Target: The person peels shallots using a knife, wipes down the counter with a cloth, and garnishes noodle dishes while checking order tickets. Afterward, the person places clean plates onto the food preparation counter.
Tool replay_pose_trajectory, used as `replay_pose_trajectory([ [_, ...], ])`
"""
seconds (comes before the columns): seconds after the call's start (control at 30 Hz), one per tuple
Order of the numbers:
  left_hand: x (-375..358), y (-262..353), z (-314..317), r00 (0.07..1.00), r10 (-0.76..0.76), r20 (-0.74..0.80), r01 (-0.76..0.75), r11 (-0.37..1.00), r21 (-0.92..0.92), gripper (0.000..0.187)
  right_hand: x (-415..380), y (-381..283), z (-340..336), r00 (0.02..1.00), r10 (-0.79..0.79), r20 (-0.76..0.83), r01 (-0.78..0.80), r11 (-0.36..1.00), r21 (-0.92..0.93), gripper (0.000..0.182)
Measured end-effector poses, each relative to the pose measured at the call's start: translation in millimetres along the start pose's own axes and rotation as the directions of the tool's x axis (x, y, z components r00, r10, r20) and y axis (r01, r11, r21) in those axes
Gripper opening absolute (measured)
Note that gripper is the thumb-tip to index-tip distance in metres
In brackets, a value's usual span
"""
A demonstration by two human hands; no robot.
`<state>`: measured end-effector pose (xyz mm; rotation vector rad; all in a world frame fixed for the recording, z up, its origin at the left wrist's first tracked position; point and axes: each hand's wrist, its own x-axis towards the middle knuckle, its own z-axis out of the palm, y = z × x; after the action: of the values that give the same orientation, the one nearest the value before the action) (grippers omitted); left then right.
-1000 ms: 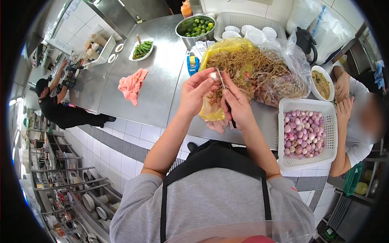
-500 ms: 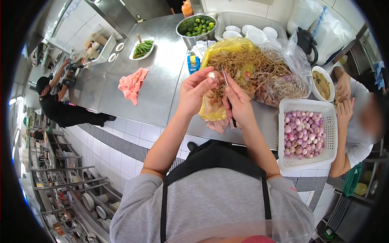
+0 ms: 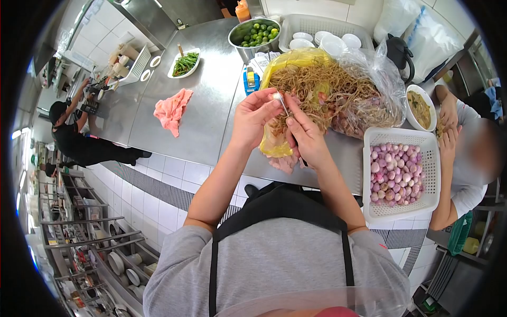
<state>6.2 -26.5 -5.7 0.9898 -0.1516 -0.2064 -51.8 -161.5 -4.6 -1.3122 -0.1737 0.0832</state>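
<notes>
Between the fingertips of my left hand (image 3: 255, 117) is a small pale shallot (image 3: 277, 96), partly hidden by the fingers. My right hand (image 3: 306, 136) grips a small knife (image 3: 285, 109), its thin blade lying against the shallot. Below and beyond both hands, a yellow plastic bag (image 3: 272, 67) lies spread open under a heap of dry brown roots and peelings (image 3: 306, 78). More unpeeled shallots (image 3: 364, 111) show in the clear plastic on its right. A white perforated basket (image 3: 372, 214) of peeled pinkish-purple shallots (image 3: 395, 174) stands to the right of my right arm.
On the steel table (image 3: 208, 113) are a pink cloth (image 3: 172, 111), a dish of green chillies (image 3: 185, 64), a blue tape dispenser (image 3: 251, 80) and a steel pot of limes (image 3: 257, 36). A bowl of food (image 3: 421, 108) stands near a person (image 3: 467, 142) at right; another person (image 3: 79, 134) stands far left.
The knife blade has come down and left from upright beside the shallot to lie against it. My right fingers have closed in towards my left fingertips.
</notes>
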Motion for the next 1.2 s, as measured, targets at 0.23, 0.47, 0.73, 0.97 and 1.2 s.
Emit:
replay_pose_trajectory([
  [0.23,-4,7,9,0.999,-0.015,0.043,0.013,0.999,0.047,0.028,4,11,-5,1.000,0.019,-0.020,-0.017,0.992,0.123,0.041],
  [0.47,-2,2,3,0.999,0.020,0.040,-0.023,0.996,0.085,0.027,-1,1,-2,0.999,0.040,0.026,-0.043,0.993,0.109,0.041],
  [0.73,-4,3,6,0.998,0.056,0.023,-0.059,0.984,0.169,0.030,3,5,1,1.000,0.018,-0.013,-0.017,0.995,0.095,0.040],
  [0.97,-2,1,5,0.998,0.048,0.046,-0.055,0.985,0.161,0.032,2,9,-1,0.998,0.056,0.016,-0.059,0.964,0.260,0.039],
  [1.2,-2,5,5,0.998,0.028,0.055,-0.030,0.999,0.026,0.033,2,2,-7,0.995,0.093,-0.048,-0.075,0.954,0.291,0.040],
])
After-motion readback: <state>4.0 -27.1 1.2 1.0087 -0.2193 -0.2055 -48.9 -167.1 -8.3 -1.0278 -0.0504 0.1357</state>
